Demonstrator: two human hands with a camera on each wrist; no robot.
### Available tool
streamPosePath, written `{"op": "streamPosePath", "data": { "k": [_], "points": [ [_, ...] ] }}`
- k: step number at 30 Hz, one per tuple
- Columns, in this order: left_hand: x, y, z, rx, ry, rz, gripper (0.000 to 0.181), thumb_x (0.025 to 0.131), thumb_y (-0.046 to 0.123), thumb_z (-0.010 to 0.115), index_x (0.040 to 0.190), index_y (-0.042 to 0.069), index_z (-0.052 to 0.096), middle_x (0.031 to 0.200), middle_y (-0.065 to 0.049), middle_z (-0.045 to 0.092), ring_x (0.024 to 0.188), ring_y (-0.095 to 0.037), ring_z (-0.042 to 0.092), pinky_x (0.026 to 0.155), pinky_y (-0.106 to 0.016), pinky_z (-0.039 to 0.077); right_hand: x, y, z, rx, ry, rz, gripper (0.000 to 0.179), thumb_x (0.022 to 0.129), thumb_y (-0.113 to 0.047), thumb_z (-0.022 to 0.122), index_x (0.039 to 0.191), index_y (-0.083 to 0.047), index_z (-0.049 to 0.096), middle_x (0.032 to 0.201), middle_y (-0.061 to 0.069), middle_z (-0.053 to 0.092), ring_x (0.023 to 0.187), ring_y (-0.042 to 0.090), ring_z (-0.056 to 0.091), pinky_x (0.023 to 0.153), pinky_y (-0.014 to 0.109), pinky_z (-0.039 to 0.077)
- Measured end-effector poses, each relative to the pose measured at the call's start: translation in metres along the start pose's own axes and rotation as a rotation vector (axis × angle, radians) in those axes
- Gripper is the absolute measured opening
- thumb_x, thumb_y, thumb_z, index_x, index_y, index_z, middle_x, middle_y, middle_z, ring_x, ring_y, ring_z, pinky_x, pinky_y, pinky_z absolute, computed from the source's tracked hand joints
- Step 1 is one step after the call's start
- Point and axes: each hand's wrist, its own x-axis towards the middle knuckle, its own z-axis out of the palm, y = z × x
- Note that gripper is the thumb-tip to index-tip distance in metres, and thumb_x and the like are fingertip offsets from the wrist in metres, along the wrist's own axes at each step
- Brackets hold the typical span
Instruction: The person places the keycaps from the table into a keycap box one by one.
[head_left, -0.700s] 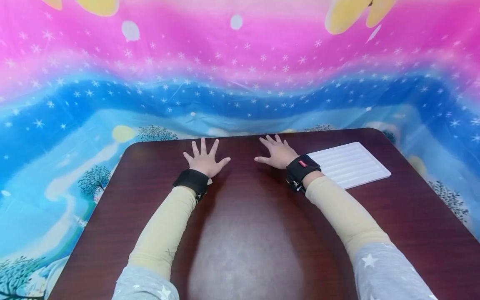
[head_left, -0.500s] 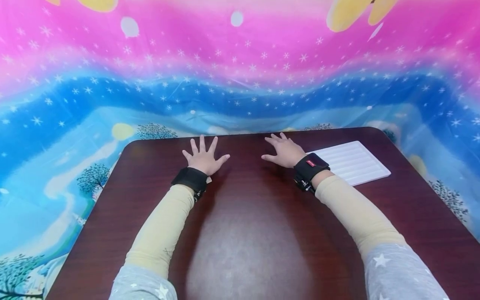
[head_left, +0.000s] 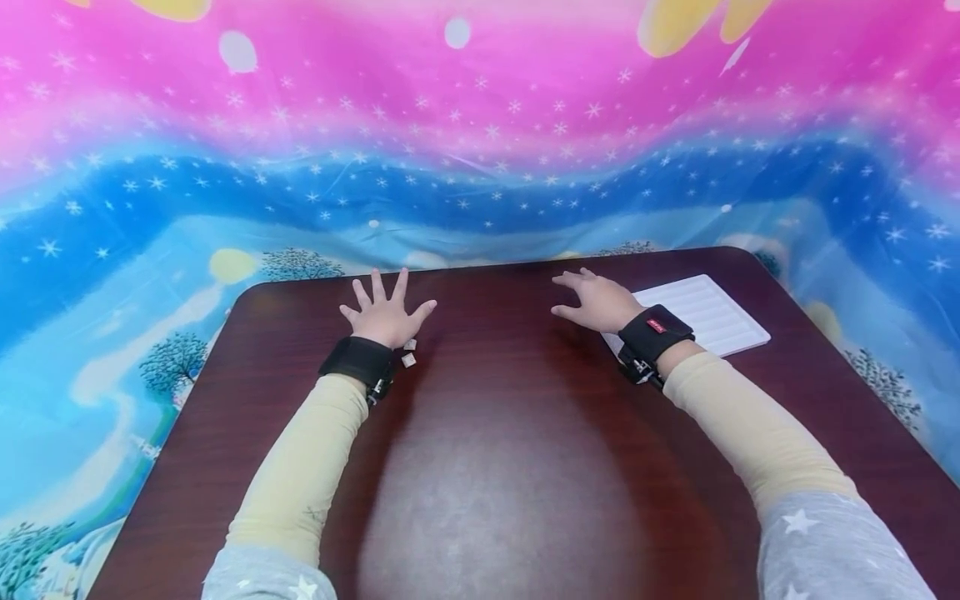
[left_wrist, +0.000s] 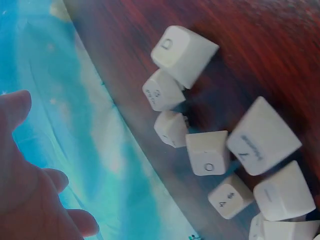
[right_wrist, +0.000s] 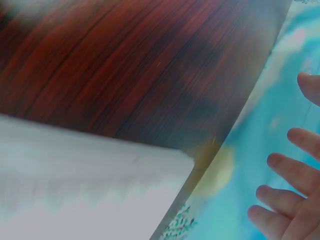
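Note:
My left hand [head_left: 382, 317] is held with fingers spread near the far edge of the table, holding nothing. Beneath it, small white keycaps [head_left: 408, 360] show by the wrist; the hand and wristband hide others. Several of them lie loose in the left wrist view, among them a keycap marked 7 [left_wrist: 262, 137] and a keycap marked 0 [left_wrist: 208, 152]. My right hand [head_left: 600, 302], its fingers extended and holding nothing, is over the left end of a white ridged tray [head_left: 712, 312]. The tray's corner [right_wrist: 150, 165] fills the lower left of the right wrist view.
The dark wooden table [head_left: 495, 417] has rounded far corners. A printed curtain [head_left: 480, 125] in pink and blue hangs close behind it and down both sides. Black wristbands [head_left: 356, 360] with small cameras sit on both wrists.
The right hand has moved to the right, further over the tray. The left hand has shifted slightly left, and more keycaps now show beside its wrist.

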Motion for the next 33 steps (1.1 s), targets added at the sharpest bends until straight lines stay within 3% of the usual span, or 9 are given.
{"op": "streamPosePath", "data": {
  "k": [10, 25, 33],
  "points": [
    [-0.012, -0.004, -0.001, 0.016, -0.006, 0.026, 0.087, 0.102, 0.070, 0.033, 0.166, 0.023, -0.003, 0.165, -0.025, -0.019, 0.147, -0.054, -0.020, 0.109, -0.079, 0.000, -0.023, 0.021, -0.012, 0.046, 0.024, -0.014, 0.059, 0.101, -0.028, 0.067, 0.150, -0.002, 0.049, 0.146, 0.024, 0.054, 0.128, 0.042, 0.055, 0.103, 0.057, 0.043],
    [-0.020, -0.012, -0.007, 0.005, 0.004, 0.036, 0.090, 0.101, 0.070, 0.033, 0.165, 0.019, -0.003, 0.164, -0.029, -0.020, 0.144, -0.056, -0.023, 0.106, -0.081, -0.001, -0.033, 0.059, -0.025, 0.031, 0.062, 0.023, 0.044, 0.097, -0.014, 0.071, 0.136, 0.004, 0.062, 0.133, 0.025, 0.063, 0.124, 0.043, 0.057, 0.102, 0.056, 0.044],
    [-0.013, 0.001, 0.002, 0.022, -0.014, 0.074, 0.089, 0.101, 0.069, 0.035, 0.166, 0.020, -0.001, 0.165, -0.028, -0.016, 0.145, -0.056, -0.022, 0.108, -0.080, 0.000, -0.066, 0.098, -0.032, 0.017, 0.092, 0.092, 0.038, 0.094, -0.009, 0.072, 0.129, 0.005, 0.067, 0.120, 0.026, 0.068, 0.108, 0.041, 0.063, 0.091, 0.055, 0.049]
  ]
}}
